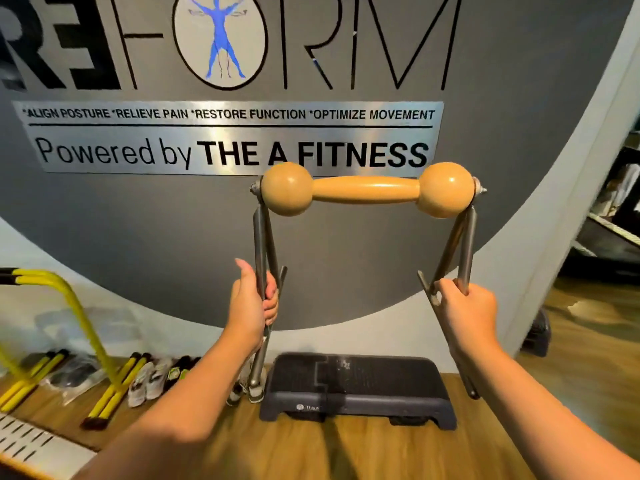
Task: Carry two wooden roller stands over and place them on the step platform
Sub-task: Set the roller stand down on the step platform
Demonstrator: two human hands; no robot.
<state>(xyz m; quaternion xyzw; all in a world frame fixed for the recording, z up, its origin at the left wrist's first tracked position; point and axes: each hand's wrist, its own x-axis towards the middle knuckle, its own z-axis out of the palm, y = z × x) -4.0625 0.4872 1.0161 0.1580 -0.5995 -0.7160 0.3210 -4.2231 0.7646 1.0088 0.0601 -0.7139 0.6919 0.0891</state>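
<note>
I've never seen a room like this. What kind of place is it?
Probably a fitness or physio studio. The wall sign says "Powered by THE A FITNESS", a black step platform sits on the floor, and yellow exercise bars stand at the left.

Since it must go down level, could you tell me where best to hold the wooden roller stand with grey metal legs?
By its metal legs, one hand from each outer side, as the left hand and right hand do now; the roller probably spins.
</note>
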